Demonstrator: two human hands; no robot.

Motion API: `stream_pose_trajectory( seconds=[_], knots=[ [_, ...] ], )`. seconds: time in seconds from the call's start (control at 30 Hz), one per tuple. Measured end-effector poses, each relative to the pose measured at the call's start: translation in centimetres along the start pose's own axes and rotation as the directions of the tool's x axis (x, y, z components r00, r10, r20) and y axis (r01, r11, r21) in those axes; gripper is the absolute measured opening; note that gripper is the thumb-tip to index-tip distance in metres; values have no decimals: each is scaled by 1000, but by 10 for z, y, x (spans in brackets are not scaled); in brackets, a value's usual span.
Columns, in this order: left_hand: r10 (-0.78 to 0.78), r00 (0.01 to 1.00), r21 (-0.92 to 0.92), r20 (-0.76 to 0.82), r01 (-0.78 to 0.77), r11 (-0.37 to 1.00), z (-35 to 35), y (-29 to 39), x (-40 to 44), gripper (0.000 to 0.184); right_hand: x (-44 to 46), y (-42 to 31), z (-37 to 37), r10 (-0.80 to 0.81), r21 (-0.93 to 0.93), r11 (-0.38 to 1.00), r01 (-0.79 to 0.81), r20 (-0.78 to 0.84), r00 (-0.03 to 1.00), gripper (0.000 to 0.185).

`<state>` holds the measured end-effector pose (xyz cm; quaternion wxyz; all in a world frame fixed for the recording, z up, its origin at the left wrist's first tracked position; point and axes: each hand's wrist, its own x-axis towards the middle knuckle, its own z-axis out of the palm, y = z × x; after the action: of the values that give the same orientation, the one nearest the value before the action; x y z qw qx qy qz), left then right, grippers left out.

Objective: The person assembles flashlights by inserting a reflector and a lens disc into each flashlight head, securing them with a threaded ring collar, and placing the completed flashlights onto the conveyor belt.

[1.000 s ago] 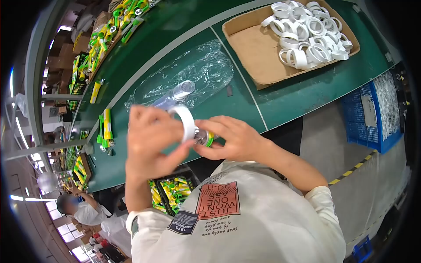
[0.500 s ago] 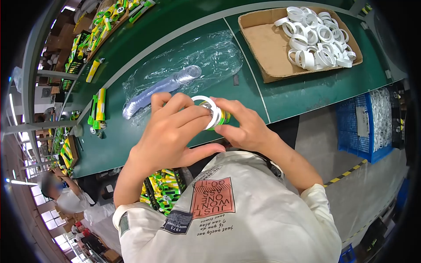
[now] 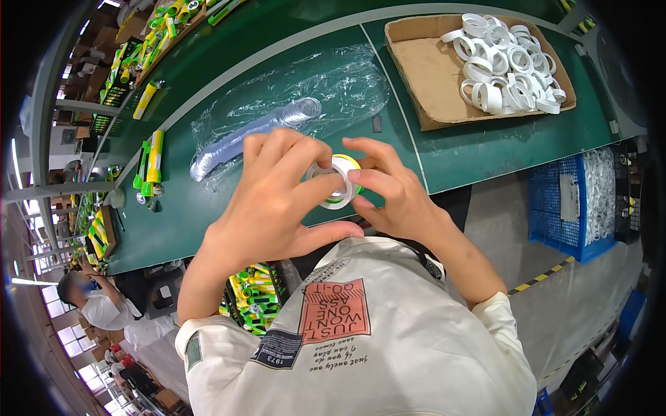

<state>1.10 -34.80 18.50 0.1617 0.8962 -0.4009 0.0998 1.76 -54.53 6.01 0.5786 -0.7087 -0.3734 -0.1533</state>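
Note:
Between my two hands, over the front of the bench, is a white plastic ring (image 3: 345, 165) against the head of a yellow-green flashlight (image 3: 358, 187). My left hand (image 3: 267, 197) curls over the ring from the left, its index finger reaching into the opening and its thumb stretched out below. Around the right side, my right hand (image 3: 399, 188) grips the flashlight head, with fingertips against the ring's edge. Most of the flashlight is hidden beneath the ring and fingers. Just beyond my left hand, a long row of clear round discs (image 3: 253, 132) lies on crumpled clear plastic film (image 3: 347, 83).
A cardboard tray (image 3: 423, 76) with many white rings stands at the back right. Yellow and green flashlights (image 3: 154, 158) lie on the left, and more fill a crate (image 3: 257, 295) below the bench. A blue crate (image 3: 555, 208) stands right. Another person (image 3: 104, 305) is at far left.
My right fingers have shifted onto the white ring's edge, and the ring now faces up more fully. My left index finger stays at its opening. The view has shifted slightly.

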Motion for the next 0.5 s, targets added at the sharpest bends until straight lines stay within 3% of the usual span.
stream_pose_trajectory(
  seconds=[0.5],
  knots=[
    [-70, 997, -98, 23, 72, 993, 1, -9, 10, 53, 12, -12, -7, -6, -148, 989, 25, 125, 992, 48]
  ],
)
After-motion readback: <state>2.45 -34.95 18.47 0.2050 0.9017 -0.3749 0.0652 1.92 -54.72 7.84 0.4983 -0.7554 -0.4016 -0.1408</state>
